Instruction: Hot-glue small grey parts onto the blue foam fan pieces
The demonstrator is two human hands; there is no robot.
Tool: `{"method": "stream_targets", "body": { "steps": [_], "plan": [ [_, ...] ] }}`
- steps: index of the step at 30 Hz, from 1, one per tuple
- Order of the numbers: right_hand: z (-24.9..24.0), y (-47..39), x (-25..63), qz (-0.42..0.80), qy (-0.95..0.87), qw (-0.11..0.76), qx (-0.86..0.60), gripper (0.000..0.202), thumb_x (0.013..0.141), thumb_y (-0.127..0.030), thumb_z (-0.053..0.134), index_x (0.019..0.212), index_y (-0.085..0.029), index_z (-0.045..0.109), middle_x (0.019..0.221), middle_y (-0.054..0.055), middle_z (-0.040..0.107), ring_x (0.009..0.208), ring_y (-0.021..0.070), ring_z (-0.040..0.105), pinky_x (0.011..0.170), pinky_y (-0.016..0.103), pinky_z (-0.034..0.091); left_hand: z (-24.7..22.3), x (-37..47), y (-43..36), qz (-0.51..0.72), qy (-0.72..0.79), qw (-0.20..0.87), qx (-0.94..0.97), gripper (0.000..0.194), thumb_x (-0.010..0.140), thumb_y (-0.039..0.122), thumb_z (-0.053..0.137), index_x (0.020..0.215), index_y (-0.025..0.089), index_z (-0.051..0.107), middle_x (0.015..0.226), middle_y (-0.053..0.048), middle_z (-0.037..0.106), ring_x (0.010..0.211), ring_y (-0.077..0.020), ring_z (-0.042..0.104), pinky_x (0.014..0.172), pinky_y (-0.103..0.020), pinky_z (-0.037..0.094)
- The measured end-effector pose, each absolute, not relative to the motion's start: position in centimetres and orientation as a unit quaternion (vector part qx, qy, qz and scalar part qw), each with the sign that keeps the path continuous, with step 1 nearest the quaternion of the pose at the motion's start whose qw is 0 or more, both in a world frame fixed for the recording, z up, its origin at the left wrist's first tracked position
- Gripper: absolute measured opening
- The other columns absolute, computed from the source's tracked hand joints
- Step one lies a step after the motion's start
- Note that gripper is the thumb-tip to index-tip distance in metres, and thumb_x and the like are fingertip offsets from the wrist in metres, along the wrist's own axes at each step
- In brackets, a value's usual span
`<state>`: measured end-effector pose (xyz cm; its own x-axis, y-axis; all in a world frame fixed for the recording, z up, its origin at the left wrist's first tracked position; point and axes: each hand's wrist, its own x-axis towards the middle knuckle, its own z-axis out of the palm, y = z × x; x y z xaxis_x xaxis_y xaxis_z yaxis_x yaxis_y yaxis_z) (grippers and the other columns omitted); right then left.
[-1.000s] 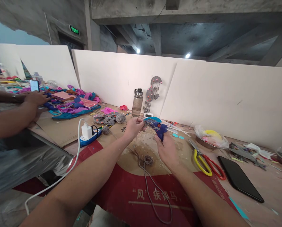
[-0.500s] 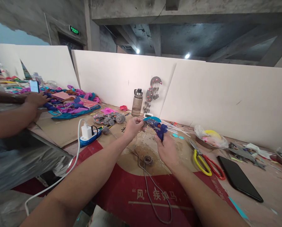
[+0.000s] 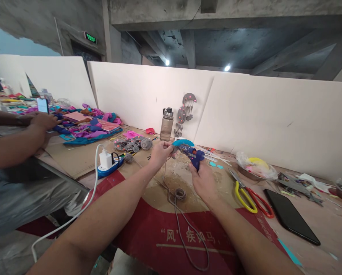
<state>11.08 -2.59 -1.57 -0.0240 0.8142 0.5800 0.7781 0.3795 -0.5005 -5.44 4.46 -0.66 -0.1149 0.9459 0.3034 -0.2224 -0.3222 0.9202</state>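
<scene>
My right hand point(image 3: 203, 179) is wrapped round the handle of a blue glue gun point(image 3: 194, 154), and its nozzle points left. Glue sticks point(image 3: 212, 157) lie behind the gun. Pinched in my left hand point(image 3: 161, 153) is the left end of a blue crescent-shaped piece point(image 3: 183, 142), close to the nozzle. A small grey bit point(image 3: 175, 149) shows at my left fingertips, partly hidden. From beneath that hand a grey cord point(image 3: 166, 179) runs down to a small coil point(image 3: 180, 194) on the cardboard point(image 3: 156, 198), then loops toward the front edge.
Scissors point(image 3: 247, 198) and a black phone point(image 3: 291, 215) lie at right, below a bowl point(image 3: 252, 172). Behind stand a bottle point(image 3: 166, 126) and hanging grey ornaments point(image 3: 185, 110). At left are a power strip point(image 3: 110, 168), grey yarn point(image 3: 146, 143) and another person's hands point(image 3: 43, 121).
The blue crescent-shaped piece has shifted slightly left and up by the nozzle, showing more of its face. Both hands keep their holds and have barely moved.
</scene>
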Motion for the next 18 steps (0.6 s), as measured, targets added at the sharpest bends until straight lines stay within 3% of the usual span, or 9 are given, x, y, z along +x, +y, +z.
{"method": "stream_targets", "body": {
  "steps": [18],
  "plan": [
    [-1.41, -2.51, 11.10, 0.034, -0.709, 0.433, -0.556, 0.042, 0.089, -0.033, 0.040, 0.127, -0.016, 0.047, 0.105, 0.014, 0.065, 0.102, 0.0263, 0.059, 0.083, 0.037, 0.045, -0.08, -5.49, 3.78, 0.665, 0.350, 0.476, 0.457, 0.010, 0.071, 0.018, 0.064, 0.068, 0.013, 0.056, 0.066, -0.005, 0.066, 0.064, -0.0164, 0.067, 0.067, -0.030, 0.057]
  ]
}}
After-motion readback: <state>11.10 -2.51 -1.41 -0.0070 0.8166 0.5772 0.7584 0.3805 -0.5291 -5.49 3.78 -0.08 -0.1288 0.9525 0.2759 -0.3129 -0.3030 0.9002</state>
